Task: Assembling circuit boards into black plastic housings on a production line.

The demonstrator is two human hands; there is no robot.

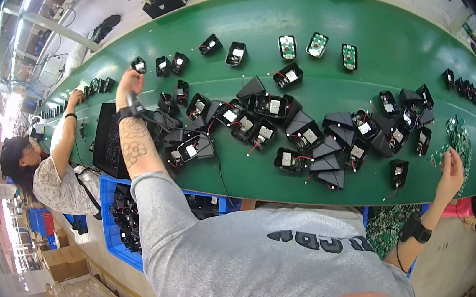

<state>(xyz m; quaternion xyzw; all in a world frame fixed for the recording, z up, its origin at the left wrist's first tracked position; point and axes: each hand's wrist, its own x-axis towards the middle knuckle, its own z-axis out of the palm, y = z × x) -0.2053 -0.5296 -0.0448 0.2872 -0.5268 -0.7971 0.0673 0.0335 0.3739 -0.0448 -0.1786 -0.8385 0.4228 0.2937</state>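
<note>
My left hand [128,83] reaches to the far left, its fingers closed at a small open black plastic housing [138,64]. Out at the right, my right hand [450,174] has its fingers pinched together, with a small green circuit board [442,154] at the fingertips. Beside that hand lies a loose heap of green circuit boards [458,136]. Many open black housings with red wires and pale parts inside, such as one housing [274,105], crowd the middle of the green table [316,14].
Three housings with green boards, one at the middle [317,45], sit farther back. A black bin [107,142] and a blue crate [110,223] stand at the left. Another person [63,176] works there. More boards [390,228] fill a container below the near edge.
</note>
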